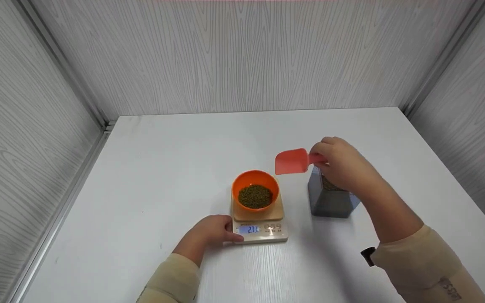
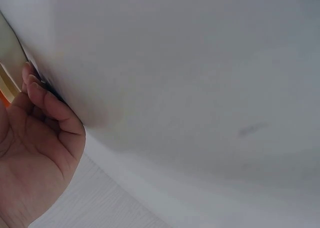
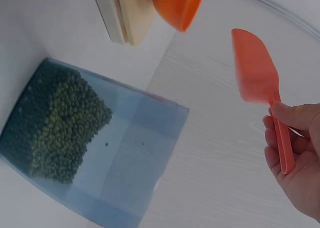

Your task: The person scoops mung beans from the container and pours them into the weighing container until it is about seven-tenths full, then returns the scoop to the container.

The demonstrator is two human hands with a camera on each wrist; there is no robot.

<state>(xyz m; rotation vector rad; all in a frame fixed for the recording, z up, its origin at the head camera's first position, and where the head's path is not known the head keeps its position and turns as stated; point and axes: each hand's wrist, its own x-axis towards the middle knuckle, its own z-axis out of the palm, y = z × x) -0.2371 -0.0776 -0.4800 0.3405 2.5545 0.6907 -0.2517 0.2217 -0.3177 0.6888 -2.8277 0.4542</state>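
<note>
Two hands are busy in your head view: your left hand (image 1: pixel 214 229) holds the near left corner of the scale (image 1: pixel 259 215), and your right hand (image 1: pixel 343 164) pinches the scoop (image 1: pixel 291 161) by its handle, up near the container (image 1: pixel 331 204) and apart from the bowl (image 1: pixel 255 176). I'd watch that left thumb, since leaning on the scale could throw off the reading; a low swing of the scoop could also clip the bowl's rim and spill the green grains (image 1: pixel 255 196). The scoop's blade points left, long axis roughly sideways.

Left wrist view: your fingers curl in at the scale's edge (can't tell how hard they press, tbh).

Right wrist view: your thumb and fingers wrap the handle, the blade looks bare, and the long axis slants, blade up, handle end lower right.
</note>
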